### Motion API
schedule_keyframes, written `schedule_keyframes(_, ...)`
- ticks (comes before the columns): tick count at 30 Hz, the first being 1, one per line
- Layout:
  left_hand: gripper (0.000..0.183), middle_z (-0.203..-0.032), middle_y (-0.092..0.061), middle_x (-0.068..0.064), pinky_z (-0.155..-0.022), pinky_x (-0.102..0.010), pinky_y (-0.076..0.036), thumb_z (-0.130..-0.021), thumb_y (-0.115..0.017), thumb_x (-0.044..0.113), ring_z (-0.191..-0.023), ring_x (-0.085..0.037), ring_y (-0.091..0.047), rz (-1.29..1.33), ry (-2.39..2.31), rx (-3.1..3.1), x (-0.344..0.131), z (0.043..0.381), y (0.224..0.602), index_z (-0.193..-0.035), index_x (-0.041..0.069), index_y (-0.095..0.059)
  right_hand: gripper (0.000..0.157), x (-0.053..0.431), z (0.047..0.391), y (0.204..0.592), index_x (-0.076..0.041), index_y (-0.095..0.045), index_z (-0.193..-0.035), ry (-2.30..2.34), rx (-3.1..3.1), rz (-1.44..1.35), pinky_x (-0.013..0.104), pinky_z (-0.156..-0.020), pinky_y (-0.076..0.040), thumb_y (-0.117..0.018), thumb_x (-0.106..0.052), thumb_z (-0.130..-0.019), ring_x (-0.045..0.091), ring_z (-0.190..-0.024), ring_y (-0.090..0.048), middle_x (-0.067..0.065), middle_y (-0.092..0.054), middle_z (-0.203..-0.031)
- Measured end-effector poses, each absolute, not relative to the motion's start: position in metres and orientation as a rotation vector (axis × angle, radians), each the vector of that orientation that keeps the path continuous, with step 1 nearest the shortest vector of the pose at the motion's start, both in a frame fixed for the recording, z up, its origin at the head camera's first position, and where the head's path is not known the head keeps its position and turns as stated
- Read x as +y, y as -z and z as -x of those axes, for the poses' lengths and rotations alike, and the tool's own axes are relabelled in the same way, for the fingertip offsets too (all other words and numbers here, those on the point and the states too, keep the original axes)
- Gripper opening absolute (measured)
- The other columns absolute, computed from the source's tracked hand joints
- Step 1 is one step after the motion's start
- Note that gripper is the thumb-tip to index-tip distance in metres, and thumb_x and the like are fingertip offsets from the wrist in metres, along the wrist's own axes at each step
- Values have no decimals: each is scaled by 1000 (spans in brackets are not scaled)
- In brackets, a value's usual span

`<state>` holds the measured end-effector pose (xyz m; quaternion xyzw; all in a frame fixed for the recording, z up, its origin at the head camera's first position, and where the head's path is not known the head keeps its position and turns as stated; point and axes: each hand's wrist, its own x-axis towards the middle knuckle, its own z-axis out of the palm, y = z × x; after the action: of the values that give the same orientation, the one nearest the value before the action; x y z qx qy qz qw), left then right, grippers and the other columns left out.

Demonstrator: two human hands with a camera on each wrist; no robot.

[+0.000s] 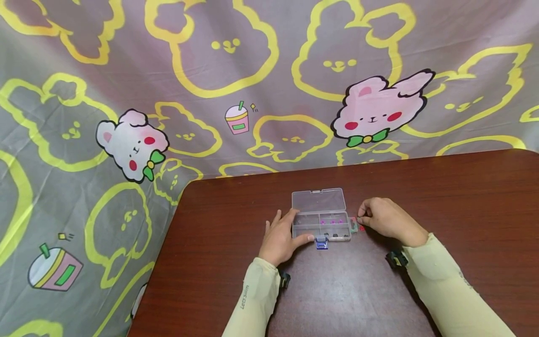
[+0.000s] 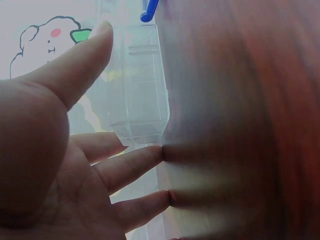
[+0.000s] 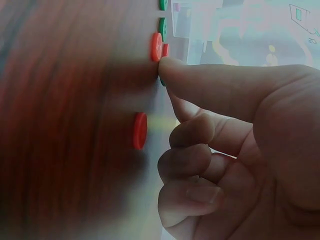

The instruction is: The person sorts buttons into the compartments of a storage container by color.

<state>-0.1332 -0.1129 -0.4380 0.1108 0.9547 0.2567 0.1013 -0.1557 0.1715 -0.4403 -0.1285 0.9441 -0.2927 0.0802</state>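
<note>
A clear plastic compartment box point(image 1: 301, 232) lies on the table with its lid point(image 1: 318, 201) raised at the back and a blue latch point(image 1: 322, 244) at its front. Small magenta pieces point(image 1: 332, 222) and dark pieces point(image 1: 335, 235) sit in its right-hand compartments. My left hand point(image 1: 279, 239) rests against the box's left end, thumb along the front edge and fingers spread fairly straight. To the right of the box, my right hand point(image 1: 389, 220) pinches a dark green button point(image 3: 163, 81) between thumb and forefinger, mostly hidden by the thumb. A red button point(image 3: 140, 130) is just below that hand.
Beside the box's right end are another red button point(image 3: 156, 47) and a green button point(image 3: 162, 29). The brown tabletop point(image 1: 463, 201) reaches back to a patterned curtain point(image 1: 290, 107), which also hangs along the left side.
</note>
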Motion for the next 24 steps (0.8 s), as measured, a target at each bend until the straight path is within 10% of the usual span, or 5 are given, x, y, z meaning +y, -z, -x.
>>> schedule_keyframes(24, 78, -153, -47, -7, -119, -64, -14, -87, -75, 52, -151, -35, -22, -333, -745, 2829, -113, 134, 439, -151, 17, -46, 13, 172, 154, 438, -11, -65, -79, 878, 2795, 386, 31, -57, -39, -71, -9, -90, 14, -59, -46, -3, -50, -62)
